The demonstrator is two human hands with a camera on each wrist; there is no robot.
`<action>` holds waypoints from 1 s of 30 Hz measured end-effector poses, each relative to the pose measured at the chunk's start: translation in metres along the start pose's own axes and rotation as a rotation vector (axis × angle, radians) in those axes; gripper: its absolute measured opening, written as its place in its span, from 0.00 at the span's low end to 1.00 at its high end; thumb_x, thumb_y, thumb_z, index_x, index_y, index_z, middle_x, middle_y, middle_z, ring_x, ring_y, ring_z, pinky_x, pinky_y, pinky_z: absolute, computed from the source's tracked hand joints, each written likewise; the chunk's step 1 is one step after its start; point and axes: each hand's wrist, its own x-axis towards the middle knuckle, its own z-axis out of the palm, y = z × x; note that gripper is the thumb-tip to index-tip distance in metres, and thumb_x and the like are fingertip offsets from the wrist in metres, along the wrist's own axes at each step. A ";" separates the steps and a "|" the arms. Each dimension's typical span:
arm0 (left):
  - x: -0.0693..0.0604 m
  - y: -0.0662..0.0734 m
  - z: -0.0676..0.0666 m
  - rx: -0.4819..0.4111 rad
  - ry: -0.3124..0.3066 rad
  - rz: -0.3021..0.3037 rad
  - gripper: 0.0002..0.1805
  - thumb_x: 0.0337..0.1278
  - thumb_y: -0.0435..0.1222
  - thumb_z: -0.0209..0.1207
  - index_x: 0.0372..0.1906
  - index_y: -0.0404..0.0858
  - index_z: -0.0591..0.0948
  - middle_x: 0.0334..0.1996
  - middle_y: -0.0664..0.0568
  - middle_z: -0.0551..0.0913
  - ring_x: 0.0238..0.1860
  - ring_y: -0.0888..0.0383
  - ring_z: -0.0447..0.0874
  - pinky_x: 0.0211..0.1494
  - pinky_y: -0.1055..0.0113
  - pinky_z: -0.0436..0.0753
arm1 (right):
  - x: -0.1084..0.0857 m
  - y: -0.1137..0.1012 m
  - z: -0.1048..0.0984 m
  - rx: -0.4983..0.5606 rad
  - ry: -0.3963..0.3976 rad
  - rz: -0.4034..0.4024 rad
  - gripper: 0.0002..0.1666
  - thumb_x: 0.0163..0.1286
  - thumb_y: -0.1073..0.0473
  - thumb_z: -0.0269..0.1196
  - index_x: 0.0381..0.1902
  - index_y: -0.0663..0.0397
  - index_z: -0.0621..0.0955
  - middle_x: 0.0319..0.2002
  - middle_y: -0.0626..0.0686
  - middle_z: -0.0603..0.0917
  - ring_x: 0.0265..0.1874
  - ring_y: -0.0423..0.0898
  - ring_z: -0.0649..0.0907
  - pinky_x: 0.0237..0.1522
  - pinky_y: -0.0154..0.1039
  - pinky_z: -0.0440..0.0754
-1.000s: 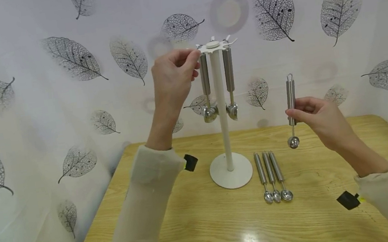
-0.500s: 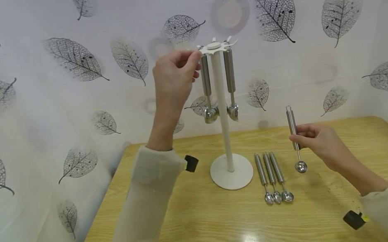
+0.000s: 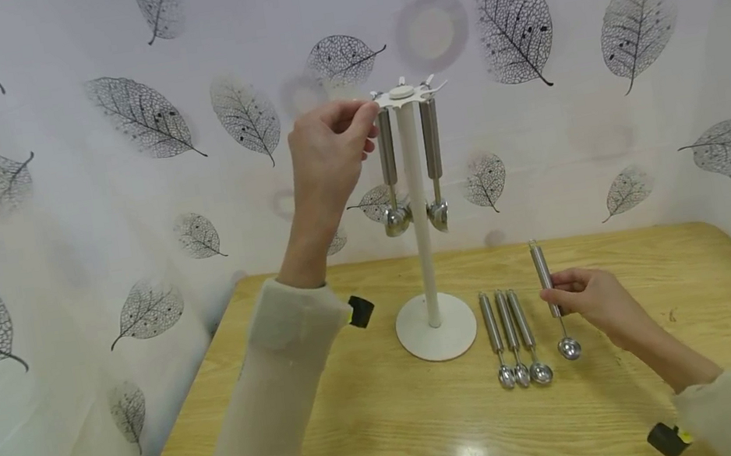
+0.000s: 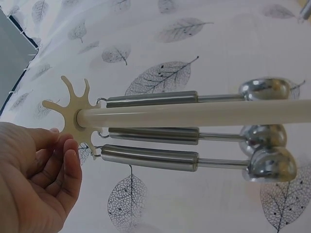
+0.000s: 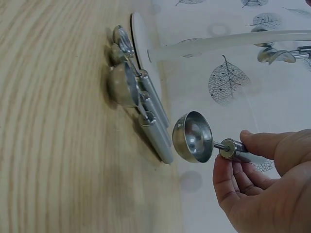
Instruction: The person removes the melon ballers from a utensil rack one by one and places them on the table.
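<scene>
The left hand [image 3: 328, 147] pinches the edge of the white rack top [image 3: 401, 94]; in the left wrist view, thumb and fingers [image 4: 63, 141] meet on one arm of that star-shaped top [image 4: 73, 104]. Steel scoops [image 4: 150, 158] hang from it, bowls down. The right hand [image 3: 599, 299] grips the handle of a steel scoop [image 3: 544, 276], tilted with its bowl lowest, right of three steel utensils [image 3: 509, 325] lying side by side on the table. In the right wrist view the bowl [image 5: 193, 137] faces partly toward the camera, and whether it touches the table cannot be told.
The rack's round white base [image 3: 438, 343] stands on the wooden table [image 3: 368, 432], left of the three lying utensils. Behind the table hangs a pale curtain [image 3: 181, 129] with a leaf print.
The right hand has lowered its scoop toward the table and moved it slightly left, beside the lying utensils. The left hand has kept its place at the rack top.
</scene>
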 end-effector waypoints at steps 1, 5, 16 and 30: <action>0.000 0.000 0.000 0.000 0.000 -0.001 0.11 0.71 0.36 0.65 0.47 0.33 0.88 0.37 0.39 0.88 0.32 0.53 0.85 0.40 0.63 0.89 | -0.001 0.001 0.001 -0.002 -0.004 0.007 0.32 0.77 0.55 0.65 0.63 0.80 0.72 0.48 0.61 0.87 0.39 0.49 0.87 0.44 0.30 0.86; 0.000 -0.001 0.000 -0.001 0.003 0.002 0.11 0.71 0.36 0.65 0.47 0.33 0.88 0.36 0.40 0.88 0.32 0.51 0.86 0.39 0.64 0.89 | -0.002 0.006 0.006 -0.021 -0.011 0.036 0.32 0.77 0.55 0.65 0.63 0.79 0.73 0.49 0.64 0.86 0.40 0.49 0.87 0.44 0.32 0.86; 0.000 -0.001 0.000 -0.004 0.006 0.015 0.11 0.71 0.36 0.65 0.47 0.32 0.89 0.35 0.41 0.89 0.35 0.44 0.86 0.36 0.68 0.88 | -0.001 0.014 0.016 -0.083 0.000 0.082 0.28 0.74 0.59 0.67 0.58 0.80 0.76 0.44 0.62 0.87 0.36 0.45 0.85 0.38 0.32 0.86; -0.001 0.000 0.000 0.009 0.000 0.011 0.11 0.71 0.37 0.65 0.48 0.33 0.88 0.36 0.39 0.89 0.33 0.50 0.86 0.38 0.68 0.89 | -0.003 0.025 0.022 -0.099 0.012 0.116 0.28 0.74 0.60 0.67 0.56 0.83 0.76 0.39 0.59 0.86 0.33 0.45 0.83 0.31 0.33 0.85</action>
